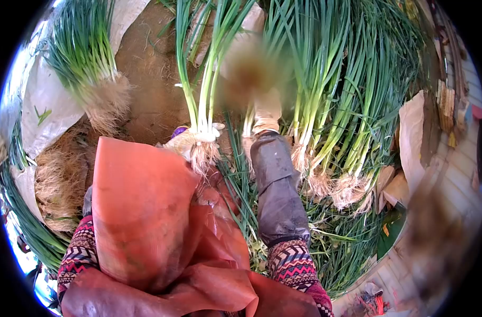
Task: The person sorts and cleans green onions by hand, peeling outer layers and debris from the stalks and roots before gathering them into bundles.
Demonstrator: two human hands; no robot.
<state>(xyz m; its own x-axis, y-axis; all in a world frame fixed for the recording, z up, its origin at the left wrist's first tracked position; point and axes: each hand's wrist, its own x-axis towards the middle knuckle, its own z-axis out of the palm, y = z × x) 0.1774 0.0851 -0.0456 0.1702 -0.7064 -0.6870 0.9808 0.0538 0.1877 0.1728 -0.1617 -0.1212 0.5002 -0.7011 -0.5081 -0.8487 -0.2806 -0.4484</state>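
Observation:
A few green onions stand upright before me, white stems and stringy roots downward. My left hand, in a pale glove with a bit of purple, is closed around them near the roots; the orange apron hides most of that arm. My right hand, in a beige glove below a dark sleeve cover, reaches forward beside the large pile of green onions. A brown blur on the lens covers its fingers, so what they hold, if anything, cannot be seen.
A bundle of green onions lies at the upper left on pale sheeting. Below it are more root ends. Loose green leaves litter the ground at right, near a cardboard piece. My orange apron covers my lap.

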